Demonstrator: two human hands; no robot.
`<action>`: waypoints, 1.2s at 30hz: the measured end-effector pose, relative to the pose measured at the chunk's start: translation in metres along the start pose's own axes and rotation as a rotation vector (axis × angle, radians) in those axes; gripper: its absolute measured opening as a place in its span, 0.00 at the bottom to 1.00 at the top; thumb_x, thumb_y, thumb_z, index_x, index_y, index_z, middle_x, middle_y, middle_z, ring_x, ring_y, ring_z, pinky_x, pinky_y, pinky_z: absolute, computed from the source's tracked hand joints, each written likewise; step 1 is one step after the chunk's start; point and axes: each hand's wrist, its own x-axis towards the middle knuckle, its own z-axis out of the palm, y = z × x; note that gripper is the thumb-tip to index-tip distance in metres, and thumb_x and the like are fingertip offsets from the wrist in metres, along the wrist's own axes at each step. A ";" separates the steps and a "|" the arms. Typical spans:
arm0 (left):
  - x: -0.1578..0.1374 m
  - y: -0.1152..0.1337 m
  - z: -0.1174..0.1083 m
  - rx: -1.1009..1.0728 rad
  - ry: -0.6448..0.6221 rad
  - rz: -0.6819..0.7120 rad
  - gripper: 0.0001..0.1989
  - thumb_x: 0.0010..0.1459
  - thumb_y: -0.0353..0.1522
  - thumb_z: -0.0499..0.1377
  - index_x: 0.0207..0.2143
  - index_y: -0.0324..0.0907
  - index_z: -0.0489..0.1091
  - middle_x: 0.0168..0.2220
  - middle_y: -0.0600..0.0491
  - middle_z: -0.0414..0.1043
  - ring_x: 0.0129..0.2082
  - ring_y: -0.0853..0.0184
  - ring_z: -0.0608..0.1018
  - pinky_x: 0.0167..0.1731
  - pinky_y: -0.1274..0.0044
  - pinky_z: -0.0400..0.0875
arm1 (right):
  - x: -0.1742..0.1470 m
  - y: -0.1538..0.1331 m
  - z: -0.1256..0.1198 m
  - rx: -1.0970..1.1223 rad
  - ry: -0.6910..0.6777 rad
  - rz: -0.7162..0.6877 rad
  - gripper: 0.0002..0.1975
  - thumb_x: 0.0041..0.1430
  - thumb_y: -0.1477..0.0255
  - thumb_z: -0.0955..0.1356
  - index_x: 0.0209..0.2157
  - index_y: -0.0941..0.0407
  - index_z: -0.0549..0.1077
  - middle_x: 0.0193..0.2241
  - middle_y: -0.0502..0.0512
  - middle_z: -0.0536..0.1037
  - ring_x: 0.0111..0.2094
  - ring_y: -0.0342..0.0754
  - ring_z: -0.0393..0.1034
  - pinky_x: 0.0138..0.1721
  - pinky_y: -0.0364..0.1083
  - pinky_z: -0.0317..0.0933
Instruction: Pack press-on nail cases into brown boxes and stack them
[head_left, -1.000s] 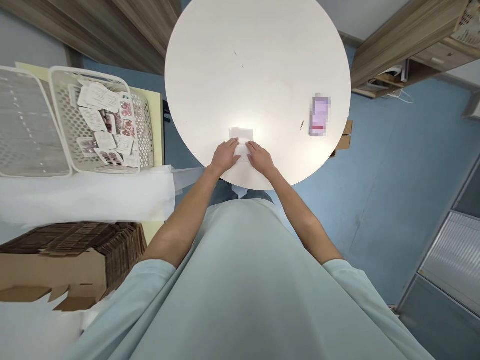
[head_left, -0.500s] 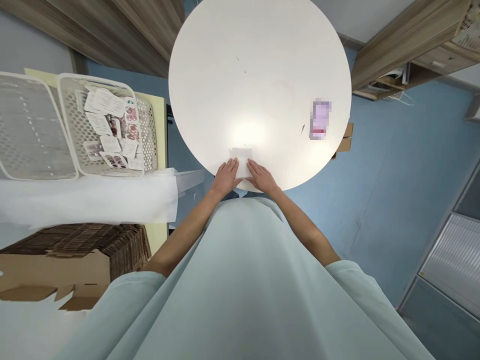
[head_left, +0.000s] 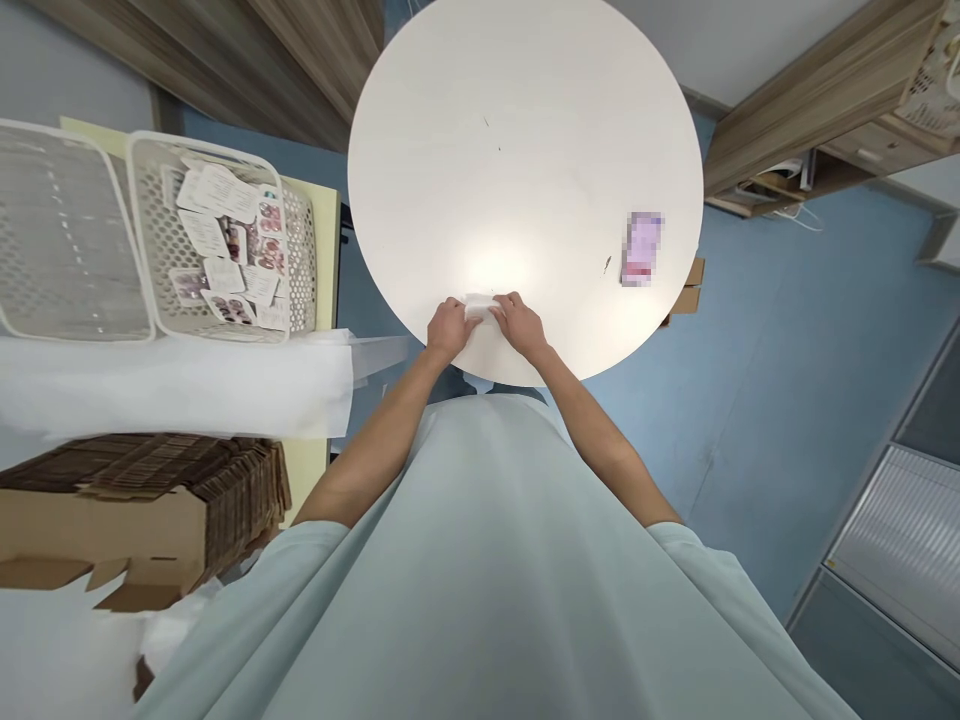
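Note:
Near the front edge of the round white table (head_left: 540,120), a thin white sheet (head_left: 482,308), folded or rolled into a narrow strip, spans the gap between my hands. My left hand (head_left: 448,328) has its fingers and thumb closed on the left end. At the right end, my right hand (head_left: 522,326) pinches it in the same way. The sheet's material and anything wrapped inside cannot be made out.
On the table's right lies a pixelated purple item (head_left: 642,248). To my left, a white perforated basket (head_left: 300,270) holds several small packs. A white sheet roll (head_left: 225,388) and stacked flattened cardboard boxes (head_left: 240,510) lie nearer. A brown carton (head_left: 686,300) stands beyond the table's right edge.
The white sheet lay flat under my outstretched fingers; now its near part is turned up into a narrow strip. Both hands have moved slightly forward and curled closed around its ends.

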 end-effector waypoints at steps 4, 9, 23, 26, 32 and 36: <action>0.008 0.011 0.006 -0.045 0.053 -0.195 0.15 0.74 0.41 0.61 0.51 0.39 0.77 0.61 0.34 0.72 0.62 0.42 0.76 0.59 0.57 0.76 | 0.027 -0.006 0.001 0.012 0.033 0.050 0.22 0.85 0.66 0.58 0.68 0.55 0.74 0.64 0.67 0.73 0.55 0.58 0.76 0.55 0.54 0.72; 0.010 0.017 0.011 -0.191 0.145 -0.341 0.17 0.70 0.41 0.66 0.54 0.41 0.74 0.61 0.35 0.72 0.59 0.42 0.79 0.59 0.55 0.76 | 0.044 -0.005 0.004 0.022 0.104 0.015 0.17 0.82 0.71 0.62 0.60 0.56 0.79 0.63 0.67 0.75 0.65 0.61 0.67 0.64 0.59 0.67; 0.007 0.005 0.003 -0.377 0.151 -0.411 0.32 0.62 0.43 0.75 0.60 0.43 0.67 0.60 0.41 0.77 0.58 0.48 0.81 0.57 0.61 0.75 | -0.014 0.006 0.034 0.241 0.140 0.242 0.24 0.75 0.66 0.67 0.68 0.57 0.71 0.49 0.63 0.83 0.46 0.58 0.77 0.52 0.55 0.73; 0.000 0.007 0.005 -0.394 0.101 -0.348 0.22 0.68 0.42 0.70 0.57 0.45 0.68 0.50 0.46 0.83 0.56 0.51 0.82 0.56 0.63 0.74 | -0.032 -0.006 0.051 0.348 0.209 0.342 0.22 0.75 0.64 0.68 0.65 0.56 0.72 0.43 0.58 0.84 0.42 0.55 0.77 0.50 0.53 0.73; -0.016 -0.008 0.003 -0.305 0.109 -0.144 0.09 0.73 0.38 0.65 0.49 0.46 0.69 0.56 0.46 0.80 0.55 0.55 0.81 0.51 0.68 0.73 | -0.027 -0.039 0.066 0.416 0.294 0.478 0.21 0.73 0.65 0.69 0.63 0.57 0.74 0.39 0.55 0.84 0.41 0.55 0.79 0.52 0.52 0.71; -0.012 -0.047 -0.022 -0.298 0.154 -0.127 0.09 0.73 0.37 0.65 0.51 0.46 0.70 0.57 0.46 0.78 0.55 0.55 0.81 0.52 0.68 0.73 | 0.006 -0.077 0.070 0.391 0.269 0.444 0.18 0.73 0.66 0.69 0.61 0.56 0.75 0.40 0.56 0.85 0.44 0.55 0.80 0.54 0.52 0.71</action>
